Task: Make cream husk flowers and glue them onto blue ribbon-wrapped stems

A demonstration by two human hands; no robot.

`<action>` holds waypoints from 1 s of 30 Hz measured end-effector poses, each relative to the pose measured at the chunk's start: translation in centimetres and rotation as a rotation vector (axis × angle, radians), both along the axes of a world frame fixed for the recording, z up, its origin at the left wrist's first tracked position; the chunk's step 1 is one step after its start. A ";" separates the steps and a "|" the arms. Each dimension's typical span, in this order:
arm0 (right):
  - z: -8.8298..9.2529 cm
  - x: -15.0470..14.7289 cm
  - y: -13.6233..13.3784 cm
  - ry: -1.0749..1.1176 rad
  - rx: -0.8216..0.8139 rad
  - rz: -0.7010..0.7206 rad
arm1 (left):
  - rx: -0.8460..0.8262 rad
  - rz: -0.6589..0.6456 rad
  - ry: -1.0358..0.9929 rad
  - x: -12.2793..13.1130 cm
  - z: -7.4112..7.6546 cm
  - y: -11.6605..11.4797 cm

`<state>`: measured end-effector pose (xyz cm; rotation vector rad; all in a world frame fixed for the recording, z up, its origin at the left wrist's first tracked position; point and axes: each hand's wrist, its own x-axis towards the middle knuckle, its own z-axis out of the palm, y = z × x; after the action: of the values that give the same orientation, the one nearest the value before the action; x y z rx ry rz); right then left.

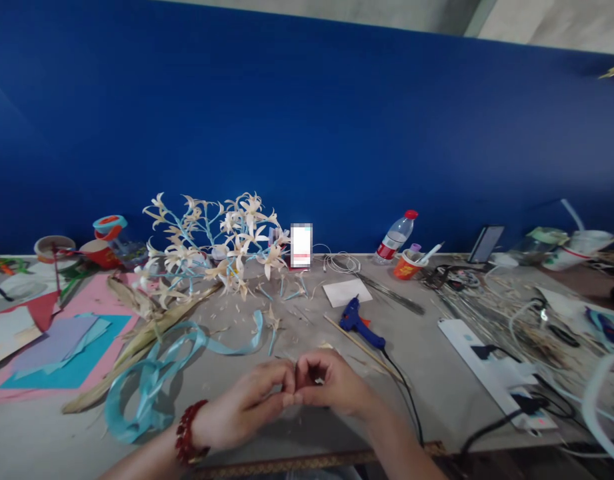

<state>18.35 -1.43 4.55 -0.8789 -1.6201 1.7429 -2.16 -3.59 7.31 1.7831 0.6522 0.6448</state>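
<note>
Near the table's front edge, my left hand (pixel 257 397) and my right hand (pixel 331 387) meet fingertip to fingertip. Both are closed in a pinch, and whatever lies between the fingers is hidden or too small to name. A red bead bracelet (pixel 187 430) circles the left wrist. Just beyond my hands lies a small pale flower on a blue stem (pixel 273 327). Left of them, a light blue ribbon (pixel 137 400) is loosely coiled. A blue glue gun (pixel 359 323) rests right of my hands, beside a thin wooden stick (pixel 364 347).
Behind stand many cream flowers on blue stems (pixel 237 240). Dried husks (pixel 137 353) and coloured paper sheets (pixel 61 353) lie left. A bottle (pixel 394 239), a red paper cup (pixel 405 268) and a white card (pixel 347 292) are toward the back. A power strip (pixel 491 373) with cables lies right.
</note>
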 end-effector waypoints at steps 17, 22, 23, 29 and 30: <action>-0.3 -1.4 -0.7 0.536 -0.513 -0.305 | 0.251 0.525 -0.047 2.7 -0.3 0.8; -0.6 -1.5 -0.8 0.558 -0.545 -0.333 | 0.352 0.540 -0.047 3.0 -0.6 1.2; -0.6 -1.4 -0.8 0.554 -0.543 -0.334 | 0.368 0.540 -0.046 2.9 -0.7 1.2; -0.6 -1.7 -0.8 0.495 -0.461 -0.378 | 0.538 0.513 -0.020 2.4 -0.9 1.1; -0.6 -1.7 -0.8 0.477 -0.429 -0.386 | 0.565 0.516 -0.002 2.4 -0.9 1.1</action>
<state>16.68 -2.25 3.99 -0.8138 -0.7301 1.8568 0.20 -2.47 6.41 2.1367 1.0149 1.2787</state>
